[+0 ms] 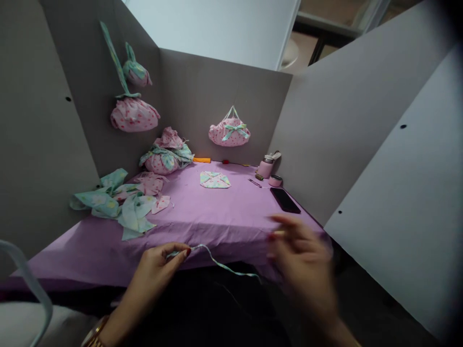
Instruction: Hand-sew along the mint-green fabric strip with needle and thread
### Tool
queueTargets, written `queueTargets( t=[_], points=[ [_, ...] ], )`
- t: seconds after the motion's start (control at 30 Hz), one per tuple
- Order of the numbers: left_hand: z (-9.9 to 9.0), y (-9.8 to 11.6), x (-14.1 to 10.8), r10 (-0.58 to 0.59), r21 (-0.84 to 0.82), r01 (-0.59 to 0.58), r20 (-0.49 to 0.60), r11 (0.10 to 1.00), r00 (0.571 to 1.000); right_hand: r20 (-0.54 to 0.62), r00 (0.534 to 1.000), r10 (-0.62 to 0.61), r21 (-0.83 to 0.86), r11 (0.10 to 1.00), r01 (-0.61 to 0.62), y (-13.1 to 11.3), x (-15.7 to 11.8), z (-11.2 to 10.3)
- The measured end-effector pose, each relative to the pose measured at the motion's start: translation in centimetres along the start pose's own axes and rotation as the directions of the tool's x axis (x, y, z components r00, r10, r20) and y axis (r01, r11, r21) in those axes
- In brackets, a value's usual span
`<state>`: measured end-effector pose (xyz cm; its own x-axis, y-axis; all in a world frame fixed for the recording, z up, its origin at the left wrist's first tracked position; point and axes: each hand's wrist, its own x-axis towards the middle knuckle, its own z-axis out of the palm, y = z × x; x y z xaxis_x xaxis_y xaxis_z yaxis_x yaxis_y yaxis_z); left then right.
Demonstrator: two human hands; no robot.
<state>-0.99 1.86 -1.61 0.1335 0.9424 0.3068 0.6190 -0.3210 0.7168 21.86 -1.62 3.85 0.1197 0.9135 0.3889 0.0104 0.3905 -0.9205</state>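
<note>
The left hand (159, 265), near left, pinches the narrow fabric cord (226, 267) between thumb and forefinger. The right hand (302, 255), near right, is blurred; its grip cannot be determined.

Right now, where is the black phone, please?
In the head view, the black phone lies near the purple cloth's right edge, in front of the round pink container.

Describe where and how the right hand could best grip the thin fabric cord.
Probably near the drooping end of the fabric cord, coming from the right with a light thumb-and-forefinger pinch. The cord is narrow and slack, the left hand pinches it further left, and the right hand, though blurred, is on that side.
</note>
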Motion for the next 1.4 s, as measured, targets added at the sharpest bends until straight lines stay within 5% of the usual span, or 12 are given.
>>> queueTargets(
  t=[0.1,0.17,0.43,0.77,0.97,1.4],
  points=[
    [-0.2,1.4,-0.6,0.026,-0.127,-0.019,0.051,0.992,0.998,0.330,0.938,0.104,-0.197,0.980,-0.039,2.2,0.2,3.1],
    [-0.3,1.9,-0.9,0.042,-0.195,-0.026,0.076,0.980,0.996,0.435,0.891,0.133,-0.283,0.959,-0.005,3.3,0.3,4.5],
    [-0.3,2.6,-1.1,-0.007,-0.364,0.060,0.144,0.929,0.990,0.400,0.917,0.003,-0.360,0.920,0.154,3.6,-0.3,4.3],
    [-0.5,2.7,-1.2,-0.104,-0.354,0.146,0.134,0.924,0.986,0.440,0.894,-0.086,-0.409,0.867,0.284,2.8,-0.8,3.7],
    [-0.7,2.9,-1.3,-0.073,-0.392,0.117,0.125,0.912,0.989,0.507,0.861,-0.041,-0.415,0.863,0.286,2.8,-1.0,3.7],
    [-0.5,2.4,-1.5,-0.045,-0.377,0.082,0.104,0.922,0.994,0.499,0.866,-0.035,-0.395,0.880,0.263,2.8,-1.0,3.8]
  ],
)
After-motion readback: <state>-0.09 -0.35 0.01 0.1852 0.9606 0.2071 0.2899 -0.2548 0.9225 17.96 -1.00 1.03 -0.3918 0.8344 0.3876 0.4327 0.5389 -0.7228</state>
